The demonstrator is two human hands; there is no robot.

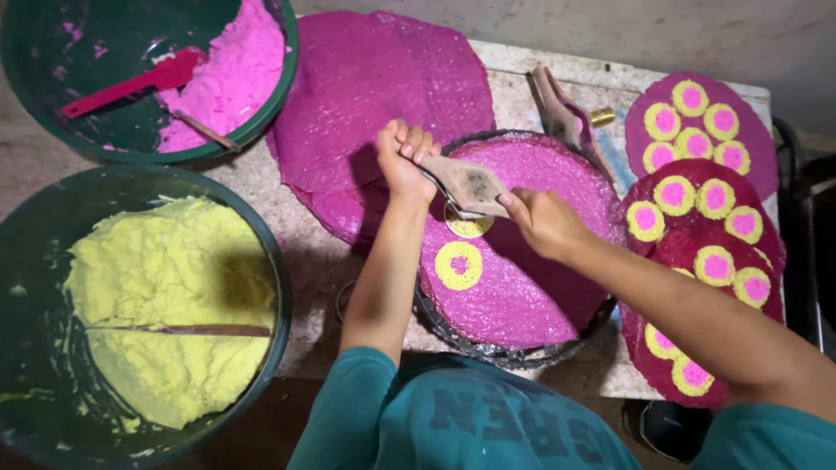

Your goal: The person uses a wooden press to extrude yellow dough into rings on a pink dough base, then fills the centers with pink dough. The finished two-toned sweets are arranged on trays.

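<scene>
Paste-smeared piping cone point(468, 184) is what's being worked here, just above the middle of the frame, pinched shut at its wide end by the left hand point(402, 157) and clamped around its lower end by the right hand point(542, 222), over the pink disc point(514, 287) on the round tray point(505, 352). It's judged soft, light and a bit slippery, so it's best gripped at the folded top and steadied near the tip. A yellow ring point(458, 265) already laid on the disc looks wet and easily smudged.
</scene>
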